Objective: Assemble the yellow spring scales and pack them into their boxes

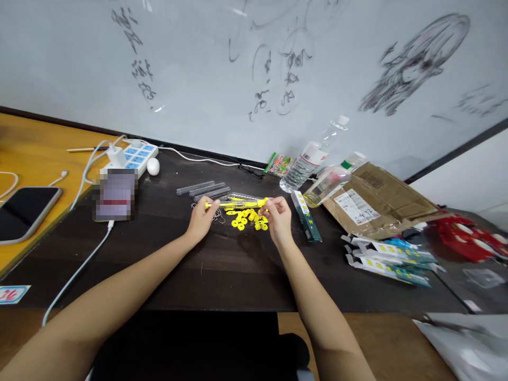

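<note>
Left grip pinches 1 end of the slim yellow-and-clear stick, thumb against finger, and right grip has the other end pinched too! It spans the gap between the 2 hands, long axis running left to right, nearly level (neither hand is nearer). Just on the person's side of it, yellow rings lie scattered on the dark surface, closer to the right hand.

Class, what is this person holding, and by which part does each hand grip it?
A slim yellow-and-clear stick, held by its ends: the left hand pinches one, the right hand the other.
</note>
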`<state>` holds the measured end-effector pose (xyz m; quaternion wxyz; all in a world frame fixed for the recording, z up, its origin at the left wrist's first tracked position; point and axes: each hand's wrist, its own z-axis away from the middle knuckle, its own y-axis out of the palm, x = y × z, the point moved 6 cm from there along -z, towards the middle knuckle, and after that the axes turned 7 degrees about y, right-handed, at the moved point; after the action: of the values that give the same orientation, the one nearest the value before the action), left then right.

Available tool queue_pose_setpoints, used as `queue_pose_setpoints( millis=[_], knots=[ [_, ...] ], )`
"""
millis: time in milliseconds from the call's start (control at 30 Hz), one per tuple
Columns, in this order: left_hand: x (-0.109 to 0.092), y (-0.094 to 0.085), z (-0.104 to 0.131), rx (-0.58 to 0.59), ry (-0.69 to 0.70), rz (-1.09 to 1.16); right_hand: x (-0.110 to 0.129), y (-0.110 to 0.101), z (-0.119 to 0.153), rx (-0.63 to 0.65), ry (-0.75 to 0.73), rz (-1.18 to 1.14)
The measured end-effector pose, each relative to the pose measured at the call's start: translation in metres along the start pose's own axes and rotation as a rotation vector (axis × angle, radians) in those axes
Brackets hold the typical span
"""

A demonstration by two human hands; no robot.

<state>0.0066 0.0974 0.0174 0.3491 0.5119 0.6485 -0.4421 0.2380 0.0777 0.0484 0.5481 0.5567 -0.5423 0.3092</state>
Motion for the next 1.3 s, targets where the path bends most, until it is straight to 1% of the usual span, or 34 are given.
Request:
queue_pose_setpoints(
  millis=[300, 567, 767, 1133, 1300],
  knots=[
    [0.001, -0.001, -0.001, -0.011, -0.023, 0.011, 0.000, 0.003, 0.001, 0.058, -0.020, 0.061],
    [0.002, 0.000, -0.001, -0.013, -0.029, 0.031, 0.006, 0.000, 0.001, 0.065, -0.051, 0.089],
    [0.002, 0.000, -0.002, -0.012, -0.027, 0.035, 0.005, -0.002, -0.001, 0.066, -0.050, 0.102],
    [0.004, 0.000, -0.002, -0.017, -0.041, 0.036, 0.015, 0.001, 0.000, 0.158, -0.159, 0.133],
    [0.004, 0.001, -0.002, -0.016, -0.029, 0.049, 0.014, 0.001, 0.001, 0.132, -0.139, 0.131]
  ],
)
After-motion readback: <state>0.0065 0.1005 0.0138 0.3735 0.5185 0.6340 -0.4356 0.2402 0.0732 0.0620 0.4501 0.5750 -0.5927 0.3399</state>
